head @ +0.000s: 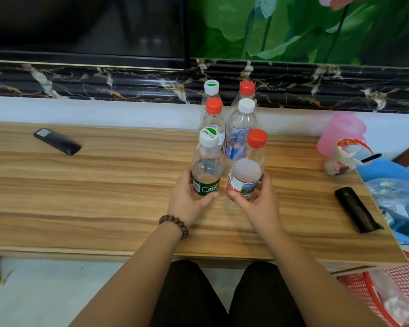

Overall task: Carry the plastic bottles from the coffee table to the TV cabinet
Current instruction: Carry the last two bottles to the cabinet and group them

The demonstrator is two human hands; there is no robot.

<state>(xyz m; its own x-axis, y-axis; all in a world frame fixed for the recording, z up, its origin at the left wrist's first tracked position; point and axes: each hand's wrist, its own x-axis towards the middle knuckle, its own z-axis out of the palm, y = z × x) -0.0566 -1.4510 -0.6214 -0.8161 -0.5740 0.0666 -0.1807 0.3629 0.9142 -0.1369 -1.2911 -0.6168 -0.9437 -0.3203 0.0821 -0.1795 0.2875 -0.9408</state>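
Several clear plastic bottles stand in two rows on the wooden cabinet top (pixel 104 185) below the TV. My left hand (pixel 189 199) grips the nearest left one, a white-capped bottle with a green label (pixel 207 168). My right hand (pixel 257 199) grips the nearest right one, a red-capped bottle with a red and white label (pixel 247 171). Both stand upright on the wood. Behind them are a red-capped bottle (pixel 213 114) and a white-capped bottle with a blue label (pixel 241 128), then two more at the back by the wall.
A black remote (pixel 57 141) lies at the left, a dark case (pixel 357 210) at the right. A pink cup (pixel 340 135) and a snack cup (pixel 340 159) stand at the right end. A blue bin (pixel 397 199) and red basket (pixel 401 291) sit beyond the right edge. The TV (pixel 85 27) hangs above.
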